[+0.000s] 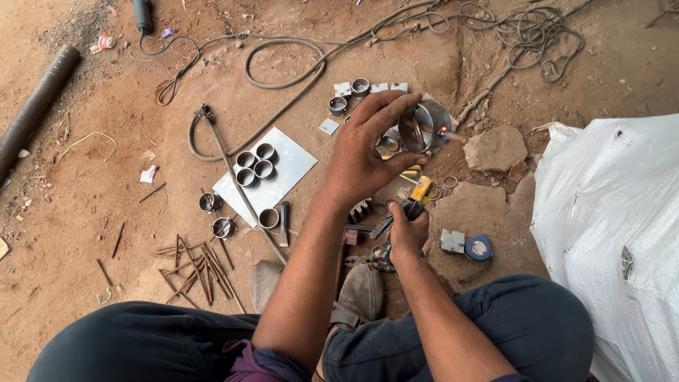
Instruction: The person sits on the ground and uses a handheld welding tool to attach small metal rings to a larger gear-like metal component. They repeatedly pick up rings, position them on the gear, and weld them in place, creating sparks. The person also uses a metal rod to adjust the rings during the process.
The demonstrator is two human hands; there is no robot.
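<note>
My left hand (364, 152) is raised over the dirt, pinching a round dark disc with a metal rim (419, 127) between thumb and fingers. A small orange glow (443, 131) shows at the disc's right edge. Lower down, my right hand (408, 233) grips a clamp-like tool with a yellow and black handle (417, 197) that points up toward the disc. Several short metal rings (349, 95) and small flat plates (329, 126) lie on the ground just beyond the left hand. What lies under the disc is partly hidden.
A grey metal sheet (293, 166) carries several rings (254, 164). Rusty rods (198, 269) lie at the left, cables (283, 78) loop across the far ground, and a dark pipe (35, 106) lies far left. Stones (495, 148), a blue tape measure (479, 247) and a white sack (608, 233) are at the right.
</note>
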